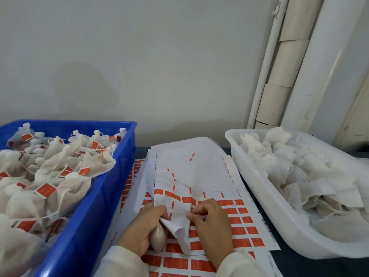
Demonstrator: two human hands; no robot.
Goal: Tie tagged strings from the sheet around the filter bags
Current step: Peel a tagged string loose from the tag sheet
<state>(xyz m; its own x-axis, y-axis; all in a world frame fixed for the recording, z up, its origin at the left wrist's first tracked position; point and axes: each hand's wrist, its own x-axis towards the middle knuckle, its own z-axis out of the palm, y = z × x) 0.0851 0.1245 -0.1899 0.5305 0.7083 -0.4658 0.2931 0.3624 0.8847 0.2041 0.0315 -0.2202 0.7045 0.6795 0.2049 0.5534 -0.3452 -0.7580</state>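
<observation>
Setting: a dark tabletop (pixel 311 264) against a pale grey wall (pixel 139 56), seen from above the person's hands.
Left hand: the left hand (pixel 143 226), in a cream sleeve, has its fingers curled round a small filled beige filter bag (pixel 158 237), gripping it by the gathered neck just above the sheet.
Right hand: the right hand (pixel 211 222) pinches at the bag's white upper flap, thumb and forefinger pressed together; whether a string lies between them cannot be told.
Sheet: a white paper sheet of orange-red rectangular tags (pixel 239 226) lies in the middle of the table under both hands; its far half is stripped to bare white backing with a few loose strings.
Left bin: a blue plastic crate (pixel 95 212) stands at the left, filled with tied filter bags (pixel 65 176) carrying orange-red tags.
Right bin: a translucent white plastic tub (pixel 279 226) stands at the right, holding untied white filter bags (pixel 299 172).
Background: pale pipes and cardboard tubes (pixel 287 56) lean in the right corner.
</observation>
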